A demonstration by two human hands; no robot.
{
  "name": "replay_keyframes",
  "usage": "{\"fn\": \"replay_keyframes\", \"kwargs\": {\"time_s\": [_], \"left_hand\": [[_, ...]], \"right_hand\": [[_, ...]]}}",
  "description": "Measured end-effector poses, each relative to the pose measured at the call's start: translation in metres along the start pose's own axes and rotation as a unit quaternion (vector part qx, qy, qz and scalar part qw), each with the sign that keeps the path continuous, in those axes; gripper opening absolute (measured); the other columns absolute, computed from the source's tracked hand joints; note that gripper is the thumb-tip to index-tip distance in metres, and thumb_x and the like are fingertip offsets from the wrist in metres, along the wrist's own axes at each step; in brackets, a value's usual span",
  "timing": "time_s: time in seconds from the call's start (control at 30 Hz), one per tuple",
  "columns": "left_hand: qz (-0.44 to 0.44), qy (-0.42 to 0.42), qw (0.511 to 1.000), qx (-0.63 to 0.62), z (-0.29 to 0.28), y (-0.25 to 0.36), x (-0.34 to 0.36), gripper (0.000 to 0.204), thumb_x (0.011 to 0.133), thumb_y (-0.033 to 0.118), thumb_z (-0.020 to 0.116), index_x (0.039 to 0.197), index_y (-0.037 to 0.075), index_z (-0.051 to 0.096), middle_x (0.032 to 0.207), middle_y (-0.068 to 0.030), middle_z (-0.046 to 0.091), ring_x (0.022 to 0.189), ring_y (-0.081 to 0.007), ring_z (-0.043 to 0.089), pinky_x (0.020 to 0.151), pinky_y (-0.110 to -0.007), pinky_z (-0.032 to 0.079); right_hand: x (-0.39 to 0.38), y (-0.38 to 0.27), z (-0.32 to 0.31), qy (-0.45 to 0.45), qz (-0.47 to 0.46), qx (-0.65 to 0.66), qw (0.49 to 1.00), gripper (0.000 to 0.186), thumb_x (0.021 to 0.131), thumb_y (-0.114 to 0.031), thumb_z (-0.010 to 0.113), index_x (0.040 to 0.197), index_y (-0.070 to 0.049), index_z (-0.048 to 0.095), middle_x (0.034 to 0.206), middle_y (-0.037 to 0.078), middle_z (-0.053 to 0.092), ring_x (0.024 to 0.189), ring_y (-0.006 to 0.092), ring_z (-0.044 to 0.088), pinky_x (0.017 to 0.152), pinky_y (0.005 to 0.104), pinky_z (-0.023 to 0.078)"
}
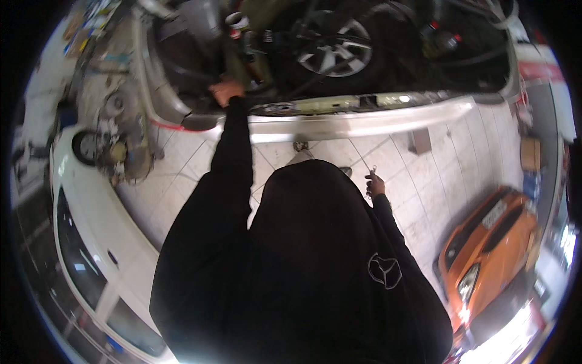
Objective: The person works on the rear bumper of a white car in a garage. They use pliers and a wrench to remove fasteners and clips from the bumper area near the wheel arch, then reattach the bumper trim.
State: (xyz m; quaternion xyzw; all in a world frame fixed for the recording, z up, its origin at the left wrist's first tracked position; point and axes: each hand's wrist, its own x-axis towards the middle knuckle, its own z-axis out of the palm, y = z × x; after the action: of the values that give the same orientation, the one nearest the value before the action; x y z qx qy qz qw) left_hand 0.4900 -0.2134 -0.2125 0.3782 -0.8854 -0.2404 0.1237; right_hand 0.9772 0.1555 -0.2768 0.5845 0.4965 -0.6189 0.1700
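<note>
My left arm stretches forward to the open trunk [364,130] of a light-coloured car. My left hand [227,92] is at the trunk's inner left edge, beside dark trim; its fingers are blurred, and I cannot make out whether they grip anything. Lower down on the right, my right hand [377,184] hangs over the tiled floor, closed around a small metal tool that looks like a wrench [374,168]. One ring-like end sticks out above the fingers. In the trunk lies a wheel with a silver rim [357,51], with dark cables or hoses around it.
A white cup-like container [237,20] sits in the trunk's left part. A brown box [419,141] is on the floor by the bumper. To the left are a white car [100,242] and greasy mechanical parts [121,148]; an orange car front [491,233] stands right.
</note>
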Motion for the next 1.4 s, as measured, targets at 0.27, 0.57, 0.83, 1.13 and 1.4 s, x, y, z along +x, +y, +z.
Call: {"fn": "replay_keyframes", "kwargs": {"time_s": [0.27, 0.57, 0.83, 1.13, 1.4], "left_hand": [[-0.281, -0.279, 0.852, -0.343, 0.050, -0.036, 0.107, 0.048, 0.100, 0.040, 0.050, 0.132, 0.004, 0.054, 0.123, -0.0216, 0.060, 0.108, -0.0414, 0.063, 0.078, -0.059, 0.054], [-0.102, -0.419, 0.861, -0.269, 0.042, -0.108, -0.017, 0.047, 0.097, 0.038, 0.060, 0.128, 0.003, 0.051, 0.111, -0.0160, 0.062, 0.089, -0.0323, 0.070, 0.061, -0.040, 0.059], [0.531, -0.515, 0.654, 0.159, -0.008, -0.253, -0.164, 0.029, 0.098, 0.025, 0.048, 0.117, 0.013, 0.067, 0.085, -0.0137, 0.072, 0.075, -0.0330, 0.069, 0.069, -0.044, 0.054], [0.231, -0.645, 0.640, 0.348, -0.060, -0.384, -0.247, 0.072, 0.088, 0.037, 0.068, 0.143, -0.002, 0.043, 0.131, -0.0211, 0.060, 0.123, -0.0252, 0.057, 0.104, -0.034, 0.044], [0.185, -0.651, 0.716, 0.168, -0.125, -0.387, -0.396, 0.064, 0.094, 0.038, 0.060, 0.141, -0.003, 0.046, 0.131, -0.0164, 0.060, 0.120, -0.0246, 0.057, 0.104, -0.033, 0.044]], "right_hand": [[-0.027, 0.035, -0.003, 0.058, 0.024, -0.002, 0.998, 0.050, 0.097, -0.050, 0.054, 0.093, -0.003, 0.070, 0.060, 0.001, 0.049, 0.043, 0.0137, 0.043, 0.040, 0.0318, 0.036], [-0.035, 0.062, 0.002, 0.057, 0.013, 0.057, 0.997, 0.049, 0.093, -0.051, 0.058, 0.091, -0.003, 0.067, 0.065, 0.004, 0.055, 0.047, 0.0158, 0.051, 0.043, 0.0317, 0.040], [-0.030, 0.082, -0.045, 0.053, 0.004, 0.034, 0.998, 0.053, 0.091, -0.055, 0.060, 0.090, -0.003, 0.067, 0.066, 0.006, 0.056, 0.047, 0.0170, 0.053, 0.043, 0.0315, 0.042], [-0.018, 0.104, -0.159, -0.010, 0.007, 0.108, 0.994, 0.051, 0.087, -0.055, 0.066, 0.092, -0.004, 0.065, 0.070, 0.005, 0.056, 0.051, 0.0172, 0.054, 0.044, 0.0329, 0.044], [-0.010, 0.185, -0.279, -0.022, 0.059, 0.091, 0.994, 0.047, 0.089, -0.049, 0.066, 0.095, -0.003, 0.062, 0.070, 0.007, 0.055, 0.054, 0.0173, 0.053, 0.045, 0.0300, 0.042]]}}
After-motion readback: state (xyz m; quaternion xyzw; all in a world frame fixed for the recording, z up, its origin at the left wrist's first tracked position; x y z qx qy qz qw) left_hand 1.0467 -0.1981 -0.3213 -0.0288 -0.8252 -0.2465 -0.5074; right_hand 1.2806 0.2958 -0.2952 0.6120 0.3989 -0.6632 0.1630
